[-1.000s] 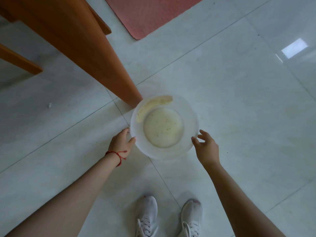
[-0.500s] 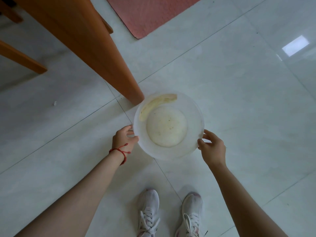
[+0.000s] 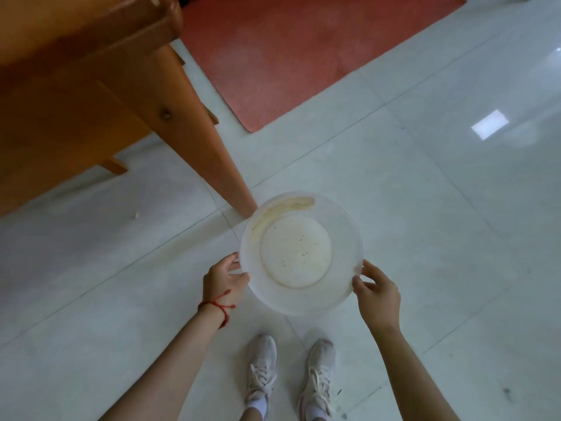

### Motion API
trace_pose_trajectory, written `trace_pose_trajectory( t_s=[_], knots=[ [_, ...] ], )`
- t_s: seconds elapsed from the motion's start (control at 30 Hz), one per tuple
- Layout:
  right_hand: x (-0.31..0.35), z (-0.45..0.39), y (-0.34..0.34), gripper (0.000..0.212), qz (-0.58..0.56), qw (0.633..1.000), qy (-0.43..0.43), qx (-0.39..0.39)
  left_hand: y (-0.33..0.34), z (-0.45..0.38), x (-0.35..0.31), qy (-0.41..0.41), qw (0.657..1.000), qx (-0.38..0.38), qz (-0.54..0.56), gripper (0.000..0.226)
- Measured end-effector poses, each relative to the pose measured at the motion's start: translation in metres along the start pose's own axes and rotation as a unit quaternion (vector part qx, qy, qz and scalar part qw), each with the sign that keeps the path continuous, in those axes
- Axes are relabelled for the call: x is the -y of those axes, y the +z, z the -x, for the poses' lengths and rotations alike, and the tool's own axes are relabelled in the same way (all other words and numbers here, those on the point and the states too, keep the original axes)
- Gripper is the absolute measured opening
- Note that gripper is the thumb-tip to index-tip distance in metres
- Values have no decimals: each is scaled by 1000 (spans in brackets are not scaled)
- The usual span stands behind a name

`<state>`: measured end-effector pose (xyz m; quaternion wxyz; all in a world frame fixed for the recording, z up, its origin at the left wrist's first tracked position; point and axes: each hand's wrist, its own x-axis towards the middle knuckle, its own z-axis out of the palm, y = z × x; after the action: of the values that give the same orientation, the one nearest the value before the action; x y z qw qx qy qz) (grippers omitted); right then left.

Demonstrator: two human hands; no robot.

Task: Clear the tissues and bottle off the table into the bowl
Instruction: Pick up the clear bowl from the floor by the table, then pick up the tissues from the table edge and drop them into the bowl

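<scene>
Open tiled floor (image 3: 425,223) spreads right of the desk (image 3: 76,86); a red mat (image 3: 288,56) lies beyond it. The bowl (image 3: 343,293), by the desk leg (image 3: 212,153), has risen since before, left grip (image 3: 224,279) and right grip (image 3: 376,294) clamped on its rim.

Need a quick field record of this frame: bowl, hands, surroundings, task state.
bowl: translucent white plastic bowl, held above the floor, yellowish smear on the inner wall, specks on the bottom
bowl contents: no tissues or bottle in it
left hand: left hand grips the bowl's left rim, red string at the wrist
right hand: right hand grips the right rim
table: orange wooden table, upper left, its leg ending just beside the bowl; tabletop not visible
floor: pale glossy tiles, red mat at top
feet: white sneakers below the bowl
task state: nothing collected yet
</scene>
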<state>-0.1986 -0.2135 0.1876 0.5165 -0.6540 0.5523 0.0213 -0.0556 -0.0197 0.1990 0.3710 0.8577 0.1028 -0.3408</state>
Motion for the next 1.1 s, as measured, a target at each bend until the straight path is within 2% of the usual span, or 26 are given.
trace_pose_trajectory(
  t_s=[0.27,0.53,0.87,1.1],
  knots=[
    [62,76,-70,38,-13,1000,-25,4,-54,96,-62,24,1000,9,13,49],
    [112,154,-119,39,-47,997,-59,-8,-105,177,-105,64,997,-14,45,48],
    [153,239,-147,36,-177,982,-60,-14,-158,246,-124,113,989,-31,91,49],
    [172,269,-150,35,-210,974,-78,-14,-181,278,-121,122,981,-35,148,47]
  ],
)
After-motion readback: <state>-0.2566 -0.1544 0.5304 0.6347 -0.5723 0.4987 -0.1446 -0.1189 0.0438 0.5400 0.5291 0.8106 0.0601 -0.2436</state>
